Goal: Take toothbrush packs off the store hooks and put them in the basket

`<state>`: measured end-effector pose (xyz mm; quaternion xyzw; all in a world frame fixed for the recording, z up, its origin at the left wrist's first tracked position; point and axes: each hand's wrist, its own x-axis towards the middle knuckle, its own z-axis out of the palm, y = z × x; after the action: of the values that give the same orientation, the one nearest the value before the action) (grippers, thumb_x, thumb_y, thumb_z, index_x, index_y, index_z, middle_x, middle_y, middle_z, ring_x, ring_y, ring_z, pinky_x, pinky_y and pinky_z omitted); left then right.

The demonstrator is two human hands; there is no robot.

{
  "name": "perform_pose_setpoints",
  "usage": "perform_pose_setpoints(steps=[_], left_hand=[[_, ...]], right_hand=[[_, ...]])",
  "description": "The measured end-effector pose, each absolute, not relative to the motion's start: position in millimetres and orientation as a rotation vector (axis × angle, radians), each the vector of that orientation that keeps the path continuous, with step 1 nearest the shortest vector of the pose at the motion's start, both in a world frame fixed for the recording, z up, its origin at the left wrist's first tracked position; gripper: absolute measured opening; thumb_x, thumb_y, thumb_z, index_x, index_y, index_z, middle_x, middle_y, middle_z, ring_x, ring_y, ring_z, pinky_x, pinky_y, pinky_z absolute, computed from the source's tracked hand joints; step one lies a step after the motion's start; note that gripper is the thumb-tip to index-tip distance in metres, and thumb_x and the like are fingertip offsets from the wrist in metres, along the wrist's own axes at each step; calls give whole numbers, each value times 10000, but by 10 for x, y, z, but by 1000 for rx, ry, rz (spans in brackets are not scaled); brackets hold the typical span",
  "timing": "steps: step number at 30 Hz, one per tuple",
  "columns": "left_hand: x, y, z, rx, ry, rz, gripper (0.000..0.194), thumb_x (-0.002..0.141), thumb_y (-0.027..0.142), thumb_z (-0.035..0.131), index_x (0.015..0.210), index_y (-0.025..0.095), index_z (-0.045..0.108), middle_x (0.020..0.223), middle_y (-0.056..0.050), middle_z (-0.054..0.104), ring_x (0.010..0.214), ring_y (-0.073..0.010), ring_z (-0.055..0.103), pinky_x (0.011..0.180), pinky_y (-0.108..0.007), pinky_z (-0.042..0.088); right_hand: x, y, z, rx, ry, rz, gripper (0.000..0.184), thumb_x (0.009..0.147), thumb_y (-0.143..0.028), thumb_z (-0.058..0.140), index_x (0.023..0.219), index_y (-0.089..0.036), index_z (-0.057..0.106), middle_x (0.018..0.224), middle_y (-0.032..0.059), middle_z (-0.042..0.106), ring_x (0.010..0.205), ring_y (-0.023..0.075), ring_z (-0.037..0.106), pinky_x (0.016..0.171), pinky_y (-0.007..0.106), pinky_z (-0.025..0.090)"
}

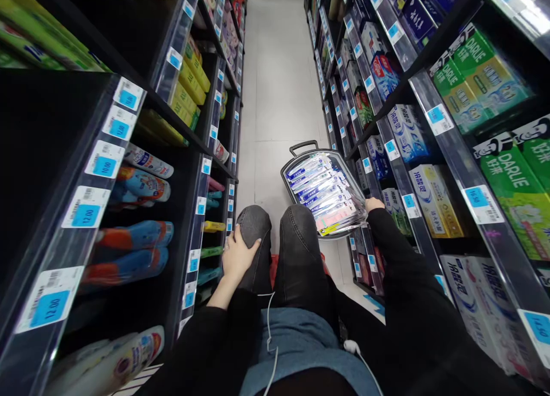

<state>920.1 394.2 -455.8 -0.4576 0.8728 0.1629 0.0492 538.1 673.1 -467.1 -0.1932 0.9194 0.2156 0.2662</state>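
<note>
My left hand rests on my left knee, fingers spread over the dark trouser leg, holding nothing. To the right of my knees stands a dark shopping basket, its handle folded out at the far end. Many packaged toothbrushes lie in it in rows, mostly blue and white, with pink and yellow packs at the near end. At the basket's right side is my right hand, fingers closed by the rim and some clear packaging. What exactly they grip is too small to make out.
Shelves flank the narrow aisle. Bottles and yellow boxes fill the left side; toothpaste boxes line the right. Price labels edge the shelves. Pale floor tiles run ahead. A white cable hangs over my lap.
</note>
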Motion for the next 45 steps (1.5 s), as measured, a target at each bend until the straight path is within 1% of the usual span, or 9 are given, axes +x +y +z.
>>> perform_pose_setpoints(steps=[12, 17, 20, 23, 27, 32, 37, 40, 45], left_hand=[[9157, 3967, -4513, -1398, 2636, 477, 803, 827, 533, 492, 1442, 68, 269, 1360, -269, 453, 1154, -416, 521, 909, -492, 450], [9171, 3950, -4533, -1423, 2635, 507, 811, 820, 521, 507, 1442, 60, 265, 1362, -279, 445, 1158, -420, 514, 917, -515, 438], [9160, 3985, -4511, -1327, 2813, 593, 698, 839, 425, 507, 1405, 52, 340, 1435, -259, 373, 1317, -408, 350, 1045, -548, 317], [9044, 4186, -4361, -1066, 2949, 1131, 521, 847, 372, 511, 1300, 116, 492, 1425, -187, 426, 1379, -332, 271, 1130, -527, 192], [8756, 4667, -3968, -879, 1887, 2451, 555, 829, 481, 541, 1295, 187, 469, 1304, -163, 554, 1172, -293, 548, 965, -512, 446], [8591, 4951, -3558, -1065, 1244, 2698, 521, 738, 349, 683, 1200, 167, 524, 1286, -156, 585, 1022, -283, 644, 838, -448, 543], [8732, 4776, -3446, -1082, 1301, 2729, 589, 710, 314, 696, 1239, 133, 511, 1172, -170, 665, 990, -303, 664, 815, -431, 549], [8815, 4753, -3480, -1062, 1393, 2652, 580, 708, 407, 696, 1179, 96, 561, 1064, -182, 707, 965, -310, 672, 794, -406, 545], [8841, 4933, -3583, -974, 1756, 2429, 567, 744, 579, 603, 1045, 101, 645, 1023, -149, 716, 968, -290, 657, 872, -407, 503]], right_hand=[[5358, 6812, -4320, -395, 2745, 434, 351, 884, -107, 388, 1067, -66, 684, 1074, 245, 627, 1023, 307, 635, 840, 400, 493], [5303, 6904, -3853, -429, 2888, 246, 345, 900, -215, 389, 1098, -109, 650, 1116, 187, 620, 1042, 273, 602, 873, 345, 459], [5596, 6947, -3579, -459, 3082, -64, 323, 902, -262, 389, 1008, -108, 653, 1002, 154, 651, 953, 247, 603, 844, 332, 449], [6319, 6816, -3452, -669, 3303, -519, 249, 874, -259, 430, 864, -141, 649, 834, 96, 639, 761, 205, 581, 695, 304, 444], [7591, 6373, -3513, -1202, 3291, -621, 219, 885, -197, 449, 908, -153, 663, 613, 27, 514, 528, 142, 454, 496, 286, 322], [8469, 6047, -3566, -1886, 2800, -832, 249, 850, -161, 515, 1068, -108, 624, 663, 51, 564, 608, 171, 498, 537, 319, 359], [8347, 6196, -3515, -1176, 2459, -1262, 351, 836, -335, 550, 1144, -167, 549, 916, 90, 590, 810, 207, 557, 704, 361, 478], [8246, 6235, -3596, -575, 2175, -1428, 330, 818, -340, 575, 1101, -183, 509, 872, 46, 574, 708, 158, 561, 666, 320, 496], [8414, 6141, -3763, -413, 1570, -1720, 381, 810, -449, 601, 1092, -206, 519, 918, 23, 627, 850, 162, 602, 792, 300, 507]])
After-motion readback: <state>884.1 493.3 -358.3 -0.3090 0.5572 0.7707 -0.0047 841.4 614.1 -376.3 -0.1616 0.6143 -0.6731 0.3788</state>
